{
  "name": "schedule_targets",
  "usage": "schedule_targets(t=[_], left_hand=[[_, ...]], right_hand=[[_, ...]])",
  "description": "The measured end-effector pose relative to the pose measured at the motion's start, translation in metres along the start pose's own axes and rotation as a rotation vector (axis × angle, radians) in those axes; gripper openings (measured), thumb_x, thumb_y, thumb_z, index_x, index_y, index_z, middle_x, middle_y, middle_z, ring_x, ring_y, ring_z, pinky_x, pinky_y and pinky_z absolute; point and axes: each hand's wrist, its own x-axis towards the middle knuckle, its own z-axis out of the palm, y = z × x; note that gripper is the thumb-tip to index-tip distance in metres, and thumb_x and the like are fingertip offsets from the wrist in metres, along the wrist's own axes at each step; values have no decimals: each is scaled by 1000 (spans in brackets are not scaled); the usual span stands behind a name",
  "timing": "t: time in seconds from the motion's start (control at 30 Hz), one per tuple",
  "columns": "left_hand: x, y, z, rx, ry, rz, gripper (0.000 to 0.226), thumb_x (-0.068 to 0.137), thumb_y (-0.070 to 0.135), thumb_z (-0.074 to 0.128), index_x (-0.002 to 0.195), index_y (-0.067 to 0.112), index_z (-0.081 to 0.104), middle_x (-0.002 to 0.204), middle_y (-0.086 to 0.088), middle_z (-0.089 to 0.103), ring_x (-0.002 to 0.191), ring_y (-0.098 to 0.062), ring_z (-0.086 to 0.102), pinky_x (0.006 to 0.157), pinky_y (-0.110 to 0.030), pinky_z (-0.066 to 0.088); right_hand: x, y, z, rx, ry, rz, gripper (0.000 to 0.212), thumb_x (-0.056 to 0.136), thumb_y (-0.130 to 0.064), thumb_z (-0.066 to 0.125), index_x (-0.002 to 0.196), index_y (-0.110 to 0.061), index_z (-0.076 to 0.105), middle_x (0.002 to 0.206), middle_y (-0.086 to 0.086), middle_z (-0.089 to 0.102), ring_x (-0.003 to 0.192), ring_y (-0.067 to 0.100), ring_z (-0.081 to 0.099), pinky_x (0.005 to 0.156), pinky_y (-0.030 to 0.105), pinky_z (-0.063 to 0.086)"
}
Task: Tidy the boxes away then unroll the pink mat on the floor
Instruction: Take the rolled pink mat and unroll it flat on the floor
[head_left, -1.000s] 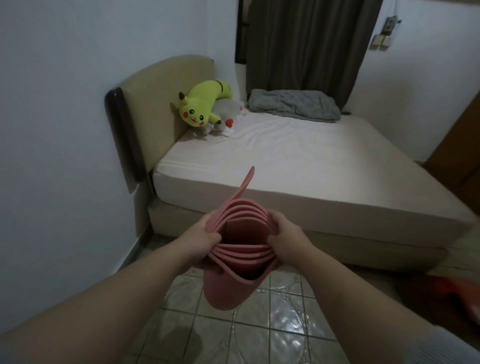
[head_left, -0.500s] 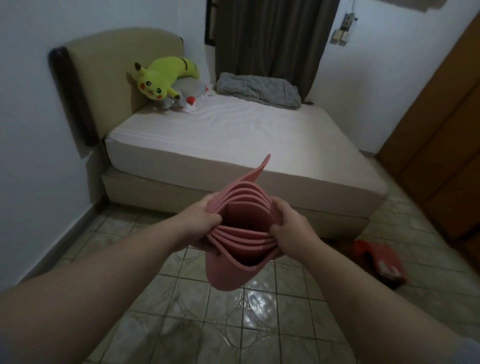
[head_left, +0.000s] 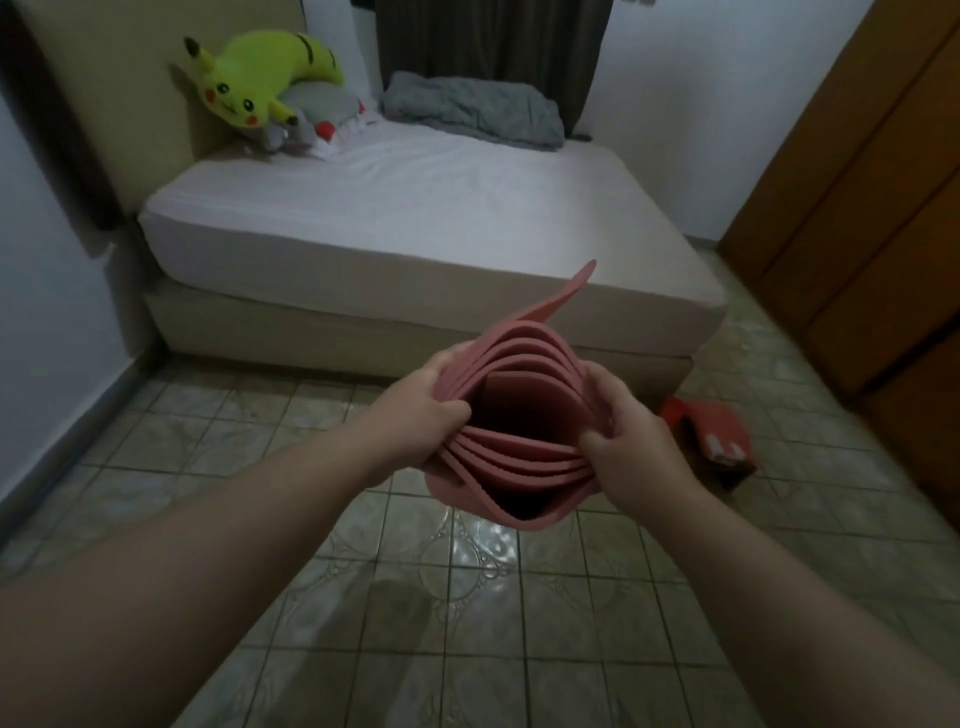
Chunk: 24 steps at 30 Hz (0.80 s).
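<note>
I am looking down into a bedroom with a tiled floor, glossy under the light, and a bed pushed against the far wall. On the bed lie a yellow plush toy near the headboard and a crumpled grey blanket in front of the dark curtain. A wooden wardrobe fills the right side. A red box lies on the tiles near the bed's corner, just right of my right hand. The pink mat is in the air above the floor, held end-on toward me so that its loose coils and dark hollow core are visible; its free outer edge sticks up toward the bed. My left hand grips the left side of the roll, fingers closed around the outer layers. My right hand grips the right side, thumb pressed on the coil ends, fingers wrapped behind.
</note>
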Motion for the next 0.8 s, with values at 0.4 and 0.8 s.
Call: schedule_targets(t=[0.4, 0.8], left_hand=[[8, -224, 105, 127, 144, 138, 82, 67, 18, 49, 125, 72, 27, 125, 21, 58, 111, 8, 56, 91, -7, 41], [-23, -505, 180, 466, -164, -50, 106, 69, 0, 57, 138, 55, -2, 157, 2, 5, 146, -17, 13, 113, -9, 7]], right_hand=[[-48, 203, 97, -72, 12, -115, 103, 87, -4, 52, 130, -71, -12, 100, -15, 55, 83, -1, 54, 74, 17, 41], [-141, 402, 264, -301, -177, 158, 94, 82, 1, 50, 130, -62, 0, 124, 12, 54, 96, 36, 61, 81, 43, 50]])
